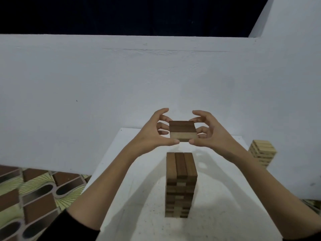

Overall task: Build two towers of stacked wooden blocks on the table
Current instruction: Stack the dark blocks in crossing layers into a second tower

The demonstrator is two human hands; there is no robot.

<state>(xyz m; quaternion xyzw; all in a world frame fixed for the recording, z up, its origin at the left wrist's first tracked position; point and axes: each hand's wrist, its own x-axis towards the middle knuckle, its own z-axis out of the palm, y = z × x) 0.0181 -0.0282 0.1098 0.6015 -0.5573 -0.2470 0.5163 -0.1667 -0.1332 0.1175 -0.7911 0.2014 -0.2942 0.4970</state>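
The dark tower (180, 185) stands near; above it, the left hand (152, 134) and right hand (211, 134) pinch a loose layer of blocks (182, 131) by its sides, likely light, stiff and prone to splitting.

The pale tower (262, 153) has its base hidden behind the right forearm (257, 173) — its footing cannot be told. Both sleeves run off the bottom edge — elbows unseen.

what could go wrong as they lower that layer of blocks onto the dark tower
The layer of three blocks is pinched only at its sides by the left hand and right hand; the middle one could slip out. Landing off-centre might topple the tall dark tower. The light tower stands near the table's right edge.
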